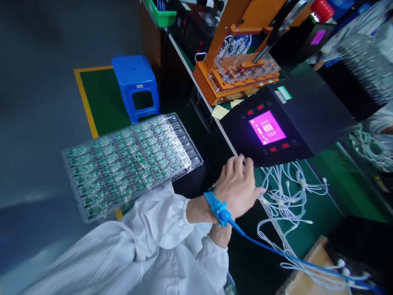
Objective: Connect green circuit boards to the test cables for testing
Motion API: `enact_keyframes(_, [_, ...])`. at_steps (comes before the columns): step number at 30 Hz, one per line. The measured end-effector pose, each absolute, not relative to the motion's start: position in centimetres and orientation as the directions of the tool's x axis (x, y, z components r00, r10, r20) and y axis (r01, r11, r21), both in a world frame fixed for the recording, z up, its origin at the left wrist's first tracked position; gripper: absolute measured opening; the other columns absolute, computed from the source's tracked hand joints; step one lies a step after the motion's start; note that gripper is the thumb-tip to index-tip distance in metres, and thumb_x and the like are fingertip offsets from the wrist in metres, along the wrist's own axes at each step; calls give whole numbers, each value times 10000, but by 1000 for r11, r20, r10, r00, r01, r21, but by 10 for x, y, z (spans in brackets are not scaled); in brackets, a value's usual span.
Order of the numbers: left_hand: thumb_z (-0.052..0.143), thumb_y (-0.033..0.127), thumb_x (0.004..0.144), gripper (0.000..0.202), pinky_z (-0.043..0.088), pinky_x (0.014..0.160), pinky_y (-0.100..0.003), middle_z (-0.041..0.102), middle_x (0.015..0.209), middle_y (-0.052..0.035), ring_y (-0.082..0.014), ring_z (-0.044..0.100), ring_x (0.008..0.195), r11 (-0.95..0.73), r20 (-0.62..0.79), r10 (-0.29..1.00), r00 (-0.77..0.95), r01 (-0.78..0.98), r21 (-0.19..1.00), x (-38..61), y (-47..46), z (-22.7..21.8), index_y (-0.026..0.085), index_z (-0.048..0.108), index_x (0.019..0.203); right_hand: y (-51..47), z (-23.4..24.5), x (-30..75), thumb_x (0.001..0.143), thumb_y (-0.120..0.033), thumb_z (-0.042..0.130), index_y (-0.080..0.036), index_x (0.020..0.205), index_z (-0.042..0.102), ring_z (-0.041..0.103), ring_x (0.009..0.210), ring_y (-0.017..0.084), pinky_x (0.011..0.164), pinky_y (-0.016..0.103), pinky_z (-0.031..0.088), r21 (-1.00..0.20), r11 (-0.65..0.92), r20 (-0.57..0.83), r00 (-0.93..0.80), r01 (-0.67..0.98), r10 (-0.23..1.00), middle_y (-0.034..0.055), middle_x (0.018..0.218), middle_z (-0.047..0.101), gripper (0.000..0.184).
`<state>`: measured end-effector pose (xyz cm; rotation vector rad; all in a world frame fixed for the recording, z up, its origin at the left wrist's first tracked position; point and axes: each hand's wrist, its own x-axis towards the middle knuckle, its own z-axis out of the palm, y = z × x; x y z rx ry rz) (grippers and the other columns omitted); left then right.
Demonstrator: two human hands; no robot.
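My left hand [238, 186], with a blue wrist strap [219, 208] on it, reaches to the table edge beside a black box with a lit pink screen [267, 128]. Its back faces me, the thumb points away to the right, and the bent fingers are near the box's front corner; nothing shows in them. My right hand is hidden beneath the left one, with only the wrist [221, 235] and white sleeve visible. Left of my arms lies a clear plastic tray [188, 141] filled with rows of small green circuit boards [141, 159].
An orange press fixture [204, 84] stands behind the box. White cables [288, 196] lie tangled on the green table at right. A blue stool [135, 76] stands on the floor. The strap's blue cord [264, 246] runs right. Another person's sleeve [380, 121] shows at right.
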<state>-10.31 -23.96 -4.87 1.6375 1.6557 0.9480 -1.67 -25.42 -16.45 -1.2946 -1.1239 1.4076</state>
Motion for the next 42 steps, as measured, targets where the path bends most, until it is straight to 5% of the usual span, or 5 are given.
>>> enact_keyframes(8, [440, 244, 1031, 328, 538, 1071, -409, 735, 1268, -149, -289, 699, 1213, -1, -60, 981, 185, 316, 949, -106, -235, -92, 164, 651, 1269, -250, -152, 12, 793, -383, 785, -190, 1127, 663, 742, 1031, 217, 962, 380, 613, -907, -128, -297, 393, -401, 870, 58, 1085, 756, 405])
enact_keyframes(19, [571, 242, 972, 66, 579, 804, -306, 749, 966, -57, -212, 742, 897, 49, -35, 998, -48, 338, 940, -148, -241, -83, 206, 627, 967, -257, -139, -35, 756, -395, 863, -203, 1138, 622, 751, 965, 195, 903, 354, 612, -797, -81, -278, 245, -598, 929, 69, 1108, 768, 491])
enact_keyframes(28, [620, 449, 980, 254, 505, 674, -262, 705, 818, -15, -160, 658, 726, 66, -39, 992, -124, 220, 973, -133, -244, -87, 203, 601, 1039, -260, -136, -23, 728, -384, 899, -187, 1121, 668, 749, 896, 157, 867, 296, 621, -752, -41, -262, 240, -658, 935, 40, 1030, 781, 497])
enact_keyframes(35, [885, 568, 734, 595, 564, 994, -379, 760, 1120, -97, -276, 708, 1124, 246, -225, 969, 101, -382, 891, -89, -242, -79, 176, 666, 1126, -259, -131, 8, 707, -428, 923, -169, 1111, 712, 753, 911, 174, 882, 300, 616, -765, 64, -237, 372, -640, 897, 64, 1063, 794, 524])
enact_keyframes(42, [909, 398, 781, 546, 521, 1129, -421, 729, 1300, -104, -311, 632, 1322, 377, -252, 898, 361, -335, 864, -31, -240, -59, 205, 682, 1239, -259, -121, 64, 702, -440, 925, -158, 1177, 713, 757, 903, 191, 880, 321, 611, -766, 218, -193, 540, -605, 819, 78, 1016, 802, 592])
